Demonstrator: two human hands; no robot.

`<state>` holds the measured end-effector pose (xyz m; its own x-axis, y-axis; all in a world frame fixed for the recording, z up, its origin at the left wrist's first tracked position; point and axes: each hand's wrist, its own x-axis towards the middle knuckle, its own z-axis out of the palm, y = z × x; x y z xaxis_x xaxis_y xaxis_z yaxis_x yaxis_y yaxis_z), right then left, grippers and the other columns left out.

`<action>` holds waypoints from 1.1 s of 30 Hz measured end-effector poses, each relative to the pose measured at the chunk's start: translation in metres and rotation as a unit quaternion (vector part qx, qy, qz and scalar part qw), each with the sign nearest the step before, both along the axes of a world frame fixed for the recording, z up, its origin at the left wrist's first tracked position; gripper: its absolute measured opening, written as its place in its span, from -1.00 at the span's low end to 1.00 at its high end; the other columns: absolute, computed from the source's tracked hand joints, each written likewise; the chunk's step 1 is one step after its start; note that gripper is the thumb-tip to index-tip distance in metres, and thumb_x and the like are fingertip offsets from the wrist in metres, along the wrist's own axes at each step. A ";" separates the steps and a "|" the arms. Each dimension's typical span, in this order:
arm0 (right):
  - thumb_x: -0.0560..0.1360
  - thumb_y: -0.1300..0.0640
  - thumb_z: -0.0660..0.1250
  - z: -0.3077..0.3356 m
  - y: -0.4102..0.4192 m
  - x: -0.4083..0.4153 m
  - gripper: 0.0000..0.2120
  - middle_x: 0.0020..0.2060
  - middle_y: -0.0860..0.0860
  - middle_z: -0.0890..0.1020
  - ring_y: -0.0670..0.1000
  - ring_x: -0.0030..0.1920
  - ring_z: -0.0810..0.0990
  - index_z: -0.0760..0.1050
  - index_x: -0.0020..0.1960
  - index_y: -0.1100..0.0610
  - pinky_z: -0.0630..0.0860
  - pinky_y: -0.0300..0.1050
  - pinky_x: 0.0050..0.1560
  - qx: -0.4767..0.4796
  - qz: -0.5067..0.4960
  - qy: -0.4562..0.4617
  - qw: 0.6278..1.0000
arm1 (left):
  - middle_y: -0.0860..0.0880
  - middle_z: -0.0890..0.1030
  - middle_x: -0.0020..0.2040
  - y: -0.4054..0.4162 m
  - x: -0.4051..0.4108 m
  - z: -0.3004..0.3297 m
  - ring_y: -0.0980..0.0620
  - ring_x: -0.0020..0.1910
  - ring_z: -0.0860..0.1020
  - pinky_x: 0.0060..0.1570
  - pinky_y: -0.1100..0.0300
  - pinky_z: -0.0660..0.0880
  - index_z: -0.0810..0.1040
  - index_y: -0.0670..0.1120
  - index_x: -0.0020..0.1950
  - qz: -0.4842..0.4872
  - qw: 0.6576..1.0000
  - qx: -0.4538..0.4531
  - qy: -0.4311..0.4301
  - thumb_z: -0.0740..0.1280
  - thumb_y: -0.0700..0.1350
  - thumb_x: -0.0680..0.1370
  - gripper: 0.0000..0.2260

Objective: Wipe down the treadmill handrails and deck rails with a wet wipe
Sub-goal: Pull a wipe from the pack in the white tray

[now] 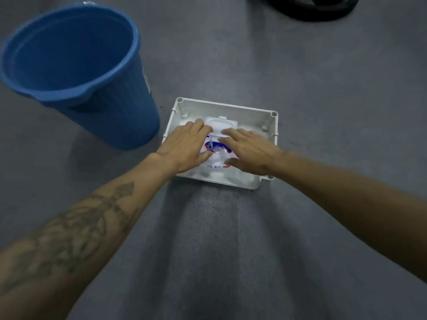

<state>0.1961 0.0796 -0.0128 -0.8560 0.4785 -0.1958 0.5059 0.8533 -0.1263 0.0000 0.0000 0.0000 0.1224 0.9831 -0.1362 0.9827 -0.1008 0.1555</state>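
**Both hands on the wipes pack in the white tray**

The wet wipe pack [216, 147] lies under my hands, white film with a blue and red swirl. A short line of blue characters shows on its near end between my thumbs; I can't make them out. The white flip lid [223, 124] of the pack sits just past my fingertips.

The pack rests inside a shallow white tray [233, 109] on the grey floor [231, 250]. The tray's raised walls close in on all sides of my fingers, with round posts at the corners; the far wall stands a little beyond the lid, the near wall runs just under my wrists. To the left of my left hand [182, 147] a blue bucket [76, 65] stands on the floor close to the tray's left wall. To the right of my right hand [248, 151] the floor lies open. A dark object [312, 6] lies well beyond my fingers at the top edge.

My left fingers curl down over the pack's left side, thumb on its near part. My right fingers are apart and fairly straight, resting on the pack's right side, tips at the lid's near edge.
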 end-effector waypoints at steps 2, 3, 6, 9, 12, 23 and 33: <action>0.64 -0.08 0.30 -0.002 -0.001 -0.002 -0.50 0.46 0.10 0.35 0.13 0.36 0.43 0.36 0.52 0.08 0.39 0.04 0.32 0.017 0.008 -0.010 1.000 | -0.08 0.50 0.23 0.002 0.005 -0.003 -0.11 0.15 0.51 0.06 0.02 0.40 0.43 -0.06 0.33 0.040 0.998 -0.012 -0.036 0.31 0.12 0.64 -0.64; 0.65 -0.05 0.30 -0.005 -0.001 -0.001 -0.53 0.39 0.09 0.39 0.12 0.30 0.45 0.39 0.51 0.05 0.41 0.02 0.27 0.017 0.012 -0.013 1.000 | -0.07 0.52 0.21 0.003 0.008 -0.007 -0.09 0.11 0.51 -0.01 0.05 0.38 0.44 -0.05 0.27 0.058 0.997 -0.023 -0.041 0.31 0.13 0.64 -0.68; 0.65 0.06 0.32 -0.005 -0.002 -0.004 -0.55 0.27 0.07 0.44 0.09 0.20 0.46 0.37 0.53 -0.06 0.45 -0.01 0.20 -0.003 0.019 -0.033 0.999 | -0.05 0.55 0.18 0.005 0.015 -0.016 -0.02 0.02 0.48 -0.07 0.09 0.35 0.45 -0.04 0.20 0.105 0.992 -0.048 -0.045 0.31 0.18 0.63 -0.68; 0.65 0.16 0.29 -0.006 0.002 -0.005 -0.47 0.23 0.07 0.43 0.09 0.15 0.45 0.30 0.57 -0.12 0.45 -0.02 0.13 -0.006 0.021 -0.037 0.999 | -0.05 0.53 0.14 0.005 0.014 -0.022 -0.02 -0.03 0.45 -0.08 0.05 0.38 0.43 -0.04 0.15 0.156 0.984 -0.045 -0.077 0.30 0.15 0.65 -0.72; 0.65 0.21 0.27 -0.010 0.003 -0.010 -0.47 0.22 0.07 0.42 0.10 0.16 0.44 0.33 0.56 -0.11 0.40 -0.04 0.06 -0.007 0.022 -0.040 0.999 | -0.07 0.53 0.11 0.007 0.012 -0.027 -0.07 -0.04 0.48 -0.07 -0.01 0.45 0.42 -0.03 0.05 0.202 0.970 -0.035 -0.129 0.26 0.02 0.69 -0.86; 0.65 0.19 0.29 -0.017 0.001 -0.041 -0.83 0.07 0.09 0.55 0.12 -0.06 0.51 0.62 0.16 0.16 0.32 -0.07 -0.14 -0.019 -0.098 -0.005 0.995 | 0.00 0.66 -0.16 0.005 -0.001 -0.042 0.01 -0.13 0.60 -0.12 0.18 0.45 0.62 -0.08 -0.14 0.291 0.912 -0.057 -0.283 0.48 -0.07 0.58 -0.86; 0.64 0.13 0.32 -0.028 -0.005 -0.055 -0.78 0.05 0.08 0.58 0.05 -0.13 0.41 0.61 0.21 0.21 0.35 -0.05 -0.13 -0.002 -0.082 -0.011 0.997 | 0.03 0.64 -0.15 0.001 -0.002 -0.043 0.02 -0.12 0.59 -0.09 0.14 0.51 0.54 0.00 -0.18 0.271 0.917 -0.054 -0.287 0.46 -0.12 0.58 -0.83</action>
